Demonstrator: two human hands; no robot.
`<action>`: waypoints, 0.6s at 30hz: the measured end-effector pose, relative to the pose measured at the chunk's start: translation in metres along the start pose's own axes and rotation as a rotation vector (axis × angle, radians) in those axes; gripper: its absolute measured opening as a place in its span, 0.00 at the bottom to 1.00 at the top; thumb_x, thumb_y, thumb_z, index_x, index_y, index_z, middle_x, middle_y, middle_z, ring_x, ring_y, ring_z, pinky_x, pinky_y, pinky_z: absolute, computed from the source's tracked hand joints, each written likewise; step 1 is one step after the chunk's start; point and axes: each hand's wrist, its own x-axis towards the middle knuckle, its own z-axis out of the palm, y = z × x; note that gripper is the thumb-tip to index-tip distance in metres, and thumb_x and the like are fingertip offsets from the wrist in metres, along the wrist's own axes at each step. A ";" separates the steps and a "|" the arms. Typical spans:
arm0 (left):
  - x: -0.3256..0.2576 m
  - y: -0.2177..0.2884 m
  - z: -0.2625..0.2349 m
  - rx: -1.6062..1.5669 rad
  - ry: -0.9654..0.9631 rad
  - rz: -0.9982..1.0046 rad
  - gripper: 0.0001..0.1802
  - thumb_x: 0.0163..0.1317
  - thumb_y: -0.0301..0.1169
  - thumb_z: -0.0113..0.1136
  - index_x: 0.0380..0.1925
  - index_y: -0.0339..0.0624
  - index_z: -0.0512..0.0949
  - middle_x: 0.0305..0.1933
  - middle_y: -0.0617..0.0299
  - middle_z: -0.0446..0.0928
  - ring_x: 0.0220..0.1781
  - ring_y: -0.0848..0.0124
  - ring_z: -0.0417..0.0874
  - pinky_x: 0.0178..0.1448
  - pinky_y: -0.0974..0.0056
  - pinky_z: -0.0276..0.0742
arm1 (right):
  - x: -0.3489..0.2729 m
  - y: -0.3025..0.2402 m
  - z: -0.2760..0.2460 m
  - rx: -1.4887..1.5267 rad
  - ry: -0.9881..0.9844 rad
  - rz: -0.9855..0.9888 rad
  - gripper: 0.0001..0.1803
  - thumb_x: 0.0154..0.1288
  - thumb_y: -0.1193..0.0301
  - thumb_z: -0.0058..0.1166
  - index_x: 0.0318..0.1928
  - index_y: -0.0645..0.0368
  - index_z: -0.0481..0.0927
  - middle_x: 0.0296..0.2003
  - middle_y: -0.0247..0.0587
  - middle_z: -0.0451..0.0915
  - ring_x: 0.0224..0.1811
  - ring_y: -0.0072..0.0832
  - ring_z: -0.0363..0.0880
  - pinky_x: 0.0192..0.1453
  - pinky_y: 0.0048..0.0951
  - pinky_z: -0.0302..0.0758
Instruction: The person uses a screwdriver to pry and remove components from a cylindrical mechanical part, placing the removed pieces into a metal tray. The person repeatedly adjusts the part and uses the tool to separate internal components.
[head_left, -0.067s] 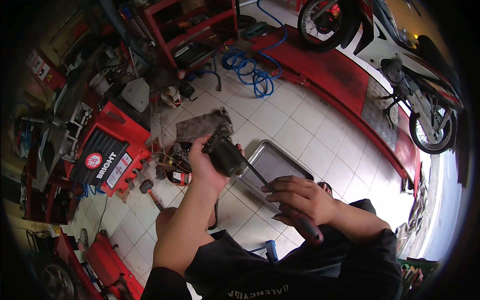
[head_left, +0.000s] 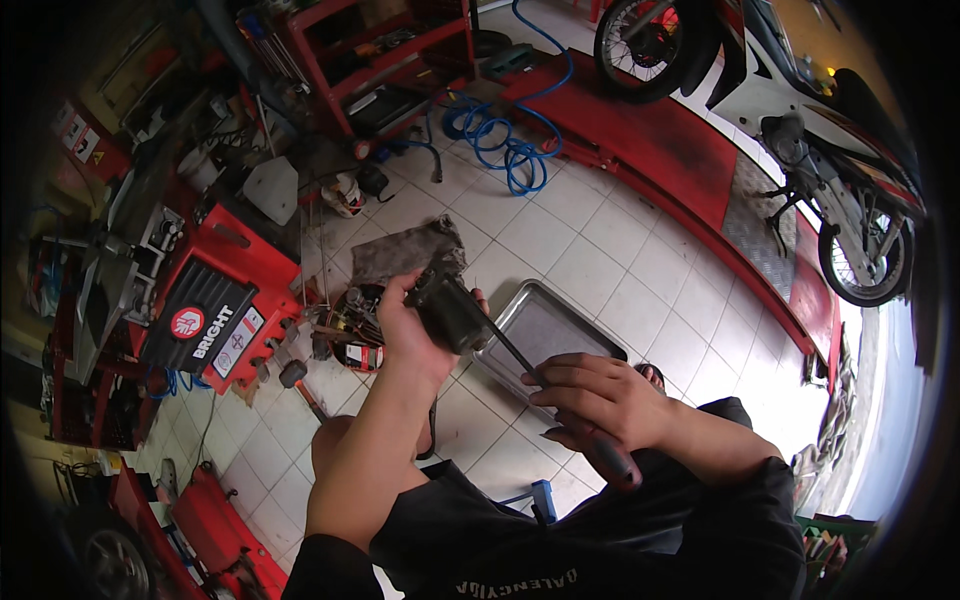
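Note:
My left hand point(head_left: 408, 340) is wrapped round a dark, greasy cylindrical motor-like part point(head_left: 450, 312), held up over the floor with its end face tilted towards my right hand. My right hand point(head_left: 605, 395) is closed on a screwdriver point(head_left: 612, 462) with a red and black handle. Its dark shaft runs up and left to the end of the cylindrical part; whether the tip touches it or sits in a screw, I cannot tell. Below and beyond both hands lies a shallow metal tray point(head_left: 590, 335) on the tiles.
A grey rag point(head_left: 395, 252) lies beyond my left hand, with a container of tools point(head_left: 365, 310) beside it. A hammer point(head_left: 298, 385) and a red machine point(head_left: 225, 300) are to the left. Blue hose point(head_left: 510, 150) coils far off, near a red lift platform point(head_left: 650, 150) with a motorcycle point(head_left: 800, 140).
My right hand and the screwdriver have shifted very slightly to the left. My left hand keeps its hold on the cylindrical part.

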 end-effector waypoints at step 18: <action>0.013 -0.010 -0.003 -0.042 -0.074 0.033 0.21 0.61 0.45 0.53 0.43 0.38 0.78 0.43 0.49 0.80 0.43 0.50 0.82 0.53 0.46 0.80 | -0.009 -0.015 0.008 1.481 -0.005 0.659 0.32 0.60 0.86 0.36 0.67 0.70 0.71 0.59 0.54 0.73 0.53 0.47 0.81 0.49 0.40 0.83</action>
